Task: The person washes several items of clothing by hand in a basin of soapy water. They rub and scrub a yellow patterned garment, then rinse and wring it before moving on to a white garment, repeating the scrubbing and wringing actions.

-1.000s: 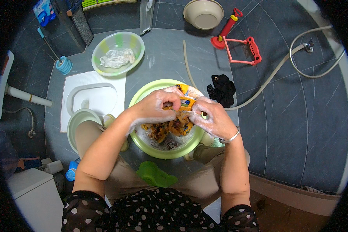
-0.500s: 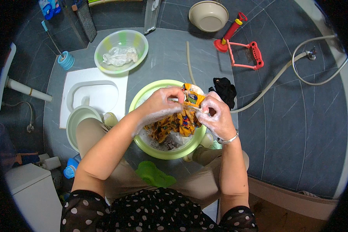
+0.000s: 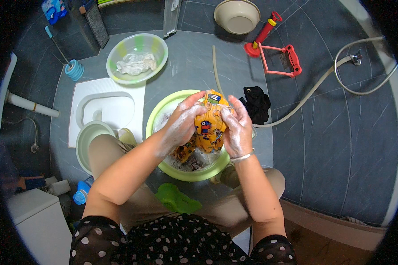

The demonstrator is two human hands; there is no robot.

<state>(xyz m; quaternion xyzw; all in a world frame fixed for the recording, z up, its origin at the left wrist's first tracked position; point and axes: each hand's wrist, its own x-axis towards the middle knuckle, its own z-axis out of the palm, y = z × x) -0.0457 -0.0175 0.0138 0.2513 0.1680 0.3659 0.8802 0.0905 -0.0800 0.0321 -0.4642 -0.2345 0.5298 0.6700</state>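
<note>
Both my hands hold a wet yellow-orange printed garment (image 3: pixel 210 126) above a light green basin (image 3: pixel 193 177). My left hand (image 3: pixel 184 121) grips its left side, with the thumb on top and foam on the skin and wrist. On the right side, my right hand (image 3: pixel 238 126) pinches the cloth between thumb and fingers, also soapy. The lower part of the garment hangs into the basin, where foamy water (image 3: pixel 177 164) shows at the bottom. What lies under the cloth and my palms is hidden.
A pale basin (image 3: pixel 162 66) with a white cloth (image 3: pixel 136 64) stands at the far left beside a squat toilet (image 3: pixel 139 95). Black cloth (image 3: pixel 255 105) lies right of my basin, near a hose (image 3: pixel 303 106). A green plastic piece (image 3: pixel 176 199) sits between my legs.
My hands have turned and spread more of the garment, showing its printed face. My right hand has moved slightly left, and its fingers have opened out along the cloth.
</note>
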